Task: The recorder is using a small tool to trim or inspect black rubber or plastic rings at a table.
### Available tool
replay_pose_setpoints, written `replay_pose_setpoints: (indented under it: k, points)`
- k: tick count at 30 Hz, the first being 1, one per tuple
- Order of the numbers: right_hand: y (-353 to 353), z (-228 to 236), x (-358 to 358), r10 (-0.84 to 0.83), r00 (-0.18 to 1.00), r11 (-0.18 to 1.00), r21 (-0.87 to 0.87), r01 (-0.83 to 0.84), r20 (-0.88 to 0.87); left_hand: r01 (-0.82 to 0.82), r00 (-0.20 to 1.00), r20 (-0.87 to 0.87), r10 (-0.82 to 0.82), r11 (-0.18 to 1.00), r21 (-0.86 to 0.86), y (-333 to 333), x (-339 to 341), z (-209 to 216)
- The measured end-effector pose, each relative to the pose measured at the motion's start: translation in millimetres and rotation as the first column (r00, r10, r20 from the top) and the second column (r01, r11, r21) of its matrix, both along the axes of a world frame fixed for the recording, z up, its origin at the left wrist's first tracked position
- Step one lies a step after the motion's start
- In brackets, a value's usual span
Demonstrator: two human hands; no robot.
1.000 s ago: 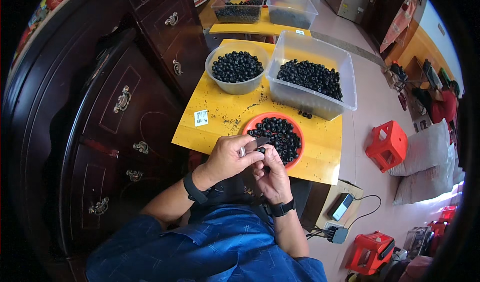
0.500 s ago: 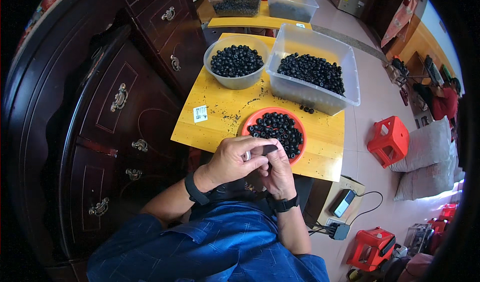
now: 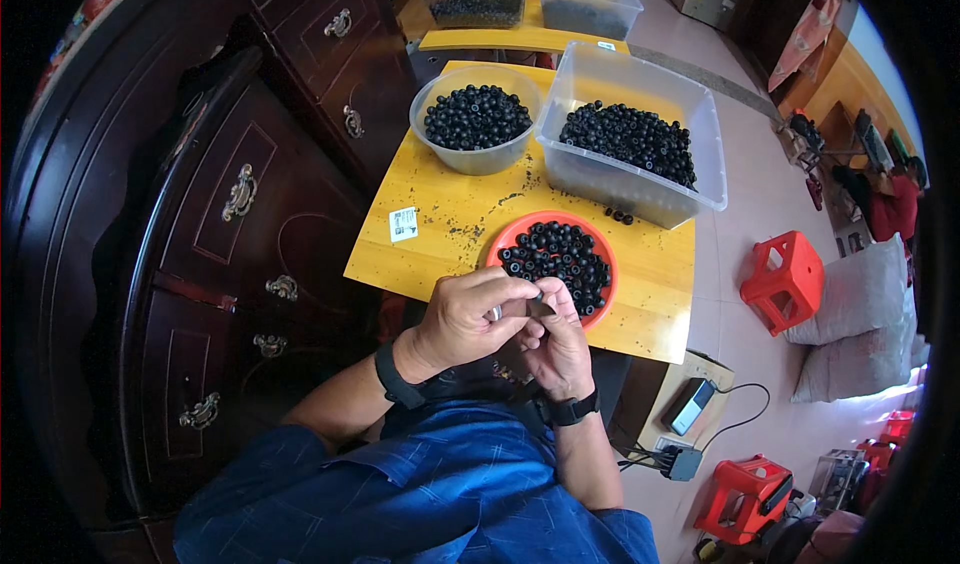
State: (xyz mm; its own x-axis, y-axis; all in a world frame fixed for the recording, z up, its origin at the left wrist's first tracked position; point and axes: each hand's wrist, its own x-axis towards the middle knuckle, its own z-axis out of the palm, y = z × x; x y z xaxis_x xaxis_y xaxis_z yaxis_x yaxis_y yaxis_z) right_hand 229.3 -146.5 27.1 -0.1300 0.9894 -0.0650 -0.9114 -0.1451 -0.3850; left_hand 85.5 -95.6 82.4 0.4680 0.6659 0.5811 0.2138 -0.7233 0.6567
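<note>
My left hand point(image 3: 470, 314) and my right hand point(image 3: 562, 352) meet fingertip to fingertip in front of an orange-red plate point(image 3: 499, 245). A small dark flat piece point(image 3: 543, 308) shows at the pinched thumb and finger of my right hand. The left fingers are closed against it; anything small between them is hidden. A pale ring circles one left finger. Heaped on the plate are several small black ring-shaped parts point(image 3: 560, 254) with holes through them, partly covered by my fingers.
A round clear tub point(image 3: 425, 132) and a rectangular clear bin point(image 3: 630, 196), both holding black parts, stand on the yellow table point(image 3: 400, 264). Dark crumbs and a white label point(image 3: 403, 224) lie there. Dark cabinets point(image 3: 240, 264) rise on the left; a red stool point(image 3: 783, 282) stands right.
The dark flat piece has tilted and shows less of its face between my fingertips. My hands stay close together, with small finger shifts. The view has moved slightly.
</note>
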Motion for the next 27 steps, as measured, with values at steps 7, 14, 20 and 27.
replay_pose_setpoints:
  k: [7, 14, 20, 27]
  points:
    - [6, -7, 6, -0.068, 0.988, 0.995, 0.082, 0.057, 0.138, -0.010, 0.979, -0.204, -0.017, 0.991, -0.133, 11, -14, 5]
    - [8, -13, 6, -0.063, 0.984, 0.997, 0.045, 0.056, 0.169, 0.028, 0.944, -0.325, -0.066, 0.992, -0.120, 18, -13, 17]
    - [8, -18, 4, -0.049, 0.983, 0.999, 0.030, 0.045, 0.179, 0.032, 0.926, -0.372, -0.063, 0.996, -0.088, 19, -11, 15]
    - [8, -18, 5, -0.053, 0.982, 0.998, 0.048, 0.045, 0.182, 0.048, 0.916, -0.397, -0.060, 0.998, -0.040, 20, -9, 13]
